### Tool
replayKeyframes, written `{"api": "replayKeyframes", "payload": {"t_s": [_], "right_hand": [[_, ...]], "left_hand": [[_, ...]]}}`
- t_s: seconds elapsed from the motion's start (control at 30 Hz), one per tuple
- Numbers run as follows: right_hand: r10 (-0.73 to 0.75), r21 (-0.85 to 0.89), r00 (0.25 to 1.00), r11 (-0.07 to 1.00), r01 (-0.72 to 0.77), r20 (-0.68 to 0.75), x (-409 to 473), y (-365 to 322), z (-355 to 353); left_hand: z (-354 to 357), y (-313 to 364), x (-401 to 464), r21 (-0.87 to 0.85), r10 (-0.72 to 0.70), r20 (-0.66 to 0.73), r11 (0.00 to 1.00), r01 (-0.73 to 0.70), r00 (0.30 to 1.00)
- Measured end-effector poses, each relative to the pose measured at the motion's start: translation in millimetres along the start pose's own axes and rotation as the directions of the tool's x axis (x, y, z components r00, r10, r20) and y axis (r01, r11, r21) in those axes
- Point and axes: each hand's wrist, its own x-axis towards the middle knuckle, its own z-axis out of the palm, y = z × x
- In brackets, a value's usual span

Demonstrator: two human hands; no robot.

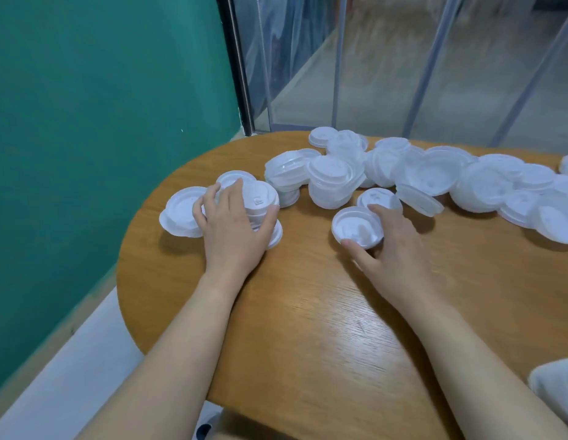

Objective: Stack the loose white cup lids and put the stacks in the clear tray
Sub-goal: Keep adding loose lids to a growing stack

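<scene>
Thin white plastic lids (435,176), light, springy and slick, lie heaped along the table's (308,312) far edge
Left hand (235,223) cups a small stack (260,201) near the left edge; right hand (390,236) pinches one lid (355,227) by its rim, likely the safest hold

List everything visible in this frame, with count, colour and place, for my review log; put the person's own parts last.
stack of lids: one, white, left end of table, under the left hand
loose lids beside stack: a few, white, left of and behind the stack
single lid: one, white, table centre, held by the right hand
pile of loose lids: many, white, far side of table running right; exact count unclear
table: one, wooden, rounded end
wall: teal, left
pale object: one, right edge, cannot identify
clear tray: not in view
left hand: grips the stack
right hand: pinches the single lid
</scene>
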Motion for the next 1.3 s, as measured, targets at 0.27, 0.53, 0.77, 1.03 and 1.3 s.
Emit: {"api": "replayKeyframes", "payload": {"t_s": [0.27, 0.53, 0.77, 1.03, 1.3], "right_hand": [[-0.008, 0.124, 0.996, 0.992, -0.003, 0.086, -7, -4, -9], [0.008, 0.178, 0.996, 0.984, -0.024, 0.093, -8, -6, -14], [-0.012, 0.236, 0.996, 0.972, -0.009, 0.088, -9, -8, -15], [-0.111, 0.429, 0.99, 0.901, 0.06, 0.093, -17, -29, -24], [-0.183, 0.58, 0.966, 0.814, 0.043, 0.184, -27, -42, -13]], "left_hand": [[-21, 11, -18, -0.195, -0.043, -0.096, 0.981, 0.023, 0.994], [-65, 48, -103, -0.467, -0.112, 0.298, 0.849, 0.247, 0.948], [-71, 50, -103, -0.302, -0.053, 0.475, 0.928, 0.22, 0.878], [-71, 50, -85, -0.503, -0.05, 0.355, 0.832, 0.236, 0.933], [-69, 62, -75, -0.669, 0.009, 0.288, 0.718, 0.195, 0.958]]}}
